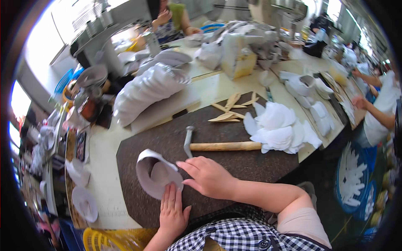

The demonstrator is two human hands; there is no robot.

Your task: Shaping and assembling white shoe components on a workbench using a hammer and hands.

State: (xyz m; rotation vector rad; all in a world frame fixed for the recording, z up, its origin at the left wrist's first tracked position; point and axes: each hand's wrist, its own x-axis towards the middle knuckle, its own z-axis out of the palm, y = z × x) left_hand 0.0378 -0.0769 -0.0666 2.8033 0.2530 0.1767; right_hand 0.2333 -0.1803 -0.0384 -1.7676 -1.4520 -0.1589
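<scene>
A pale shoe upper (144, 175), curved into an open loop, rests on the dark brown work board (130, 154) in front of me. Flat fingers of my left hand (173, 213) press on its near edge, the thumb held apart. At the right edge of the upper is my right hand (213, 178), its fingers stretched out and the thumb apart, with nothing visible gripped. Just beyond that hand lies a hammer (226, 146) with a wooden handle and a metal head. A heap of white cut pieces (284, 127) covers the end of its handle.
Pointed tan strips (228, 111) lie at the board's far edge. Behind it stands a long row of nested pale uppers (146, 92). More white pieces (86, 203) sit at left. A yellow basket (98, 240) is below, blue baskets (354, 180) at right. Other people (178, 19) work nearby.
</scene>
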